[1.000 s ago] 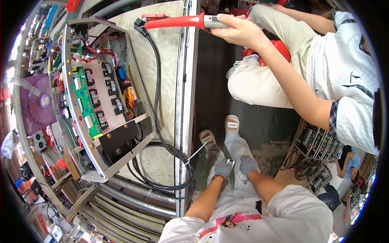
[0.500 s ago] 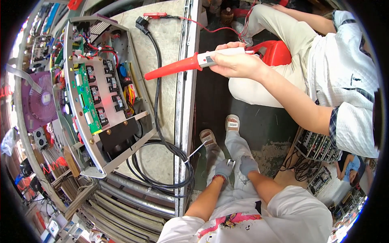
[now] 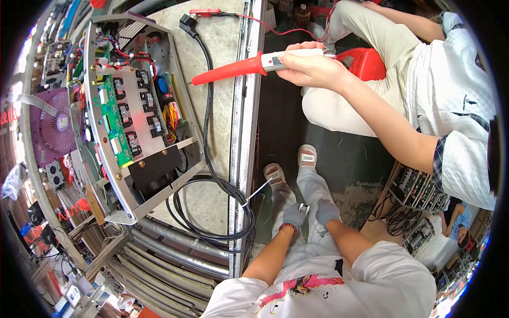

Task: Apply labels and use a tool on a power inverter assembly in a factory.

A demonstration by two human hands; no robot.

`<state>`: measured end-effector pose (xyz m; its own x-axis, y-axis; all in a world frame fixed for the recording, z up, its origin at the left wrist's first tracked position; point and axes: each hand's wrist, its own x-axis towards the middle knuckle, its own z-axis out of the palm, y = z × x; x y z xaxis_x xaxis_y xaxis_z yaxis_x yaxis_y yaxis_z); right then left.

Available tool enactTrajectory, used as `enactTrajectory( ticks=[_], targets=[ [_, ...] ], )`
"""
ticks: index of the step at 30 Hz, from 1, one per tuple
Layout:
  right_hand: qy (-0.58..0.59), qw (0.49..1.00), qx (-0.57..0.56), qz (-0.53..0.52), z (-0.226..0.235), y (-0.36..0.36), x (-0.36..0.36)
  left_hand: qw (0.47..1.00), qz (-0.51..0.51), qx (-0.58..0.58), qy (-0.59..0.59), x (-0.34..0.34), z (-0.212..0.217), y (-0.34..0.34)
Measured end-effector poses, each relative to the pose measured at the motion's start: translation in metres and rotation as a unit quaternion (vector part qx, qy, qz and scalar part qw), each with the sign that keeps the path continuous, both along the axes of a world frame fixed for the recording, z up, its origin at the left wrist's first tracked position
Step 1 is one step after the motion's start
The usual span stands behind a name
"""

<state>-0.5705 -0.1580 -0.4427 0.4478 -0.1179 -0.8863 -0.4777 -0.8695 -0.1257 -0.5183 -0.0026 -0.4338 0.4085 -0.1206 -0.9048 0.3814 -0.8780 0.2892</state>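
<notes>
My left hand, in a grey glove with a red bracelet at its wrist, rests over my left thigh. Its fingers are closed around a small white-and-metal piece. My right hand, gloved in grey too, lies on my right thigh close beside it; how its fingers are set cannot be made out. To the right of the bench, another person's hand holds a red tapered wand with a pale grip. Its thin tip points at an opened metal chassis containing a green circuit board.
A black power cable runs along the bench top and coils over its metal edge. A red clip lies at the far end. A purple fan panel stands at left. The person sits on a red stool.
The other person's wand has tilted slightly, its tip now farther up along the chassis side. My hands keep their place on my thighs.
</notes>
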Motion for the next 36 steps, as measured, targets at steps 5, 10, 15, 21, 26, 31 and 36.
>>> enactTrajectory(
  ticks=[5,10,15,21,26,31,36],
  targets=[
    [-0.007,1.000,0.008,-0.004,-0.003,-0.002,-0.002,1.000,-0.016,-0.004,-0.007,0.000,-0.004,-0.002],
    [-0.009,1.000,0.012,-0.013,-0.001,-0.002,-0.001,1.000,-0.014,-0.003,0.001,-0.001,-0.007,-0.001],
    [-0.012,1.000,0.015,-0.007,-0.003,-0.002,-0.002,1.000,-0.008,-0.011,-0.016,-0.001,-0.007,0.000],
    [-0.014,1.000,0.008,-0.011,-0.006,-0.001,-0.005,1.000,-0.001,-0.013,-0.001,-0.001,-0.007,-0.002],
    [-0.013,1.000,-0.006,-0.007,-0.006,0.000,-0.002,1.000,-0.001,-0.016,-0.022,-0.001,-0.010,-0.003],
    [-0.026,1.000,0.006,-0.004,-0.005,-0.003,-0.002,1.000,-0.011,-0.003,-0.008,0.000,-0.009,-0.003],
    [-0.045,0.999,0.011,-0.010,-0.008,-0.003,-0.007,1.000,-0.004,-0.013,-0.007,0.002,-0.005,-0.004]
  ],
)
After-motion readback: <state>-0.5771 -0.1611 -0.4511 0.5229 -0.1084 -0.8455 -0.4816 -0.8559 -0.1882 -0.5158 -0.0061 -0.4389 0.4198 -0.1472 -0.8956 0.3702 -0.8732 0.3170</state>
